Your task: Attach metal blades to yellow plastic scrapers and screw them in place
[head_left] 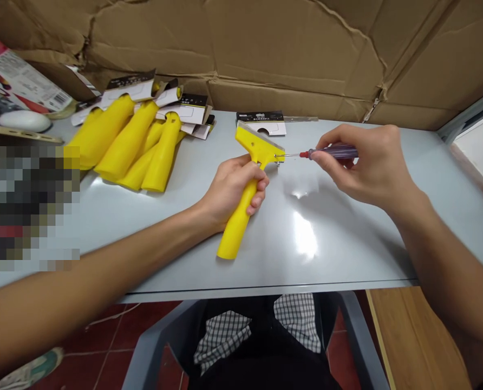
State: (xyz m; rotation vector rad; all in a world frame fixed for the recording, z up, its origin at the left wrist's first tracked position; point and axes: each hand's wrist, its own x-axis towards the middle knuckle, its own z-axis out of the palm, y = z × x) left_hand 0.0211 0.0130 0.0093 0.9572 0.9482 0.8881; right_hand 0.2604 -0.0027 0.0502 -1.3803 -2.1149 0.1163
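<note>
The right grip (373, 165) pinches the screwdriver (345, 151), pointing left, tip apparently touching the yellow scraper (241, 212) the left grip (234, 183) clasps.

Scraper (241, 214) yellow. Screwdriver handle (343, 152) purple, collar (304, 155) red. Tabletop (347, 254) pale grey. Cardboard (282, 49) brown. Fabric (226, 331) checked black-white.

Creased brown cardboard (286, 59) stands behind the table (347, 260), and at the far left a printed package (26, 81) lies near a white rounded object (24, 122) (smooth, shaped like a computer mouse). Below, a grey chair (154, 341) stands on red floor tiles (103, 374), with a shoe (34, 371) at lower left and a wooden surface (412, 325) at lower right.
</note>
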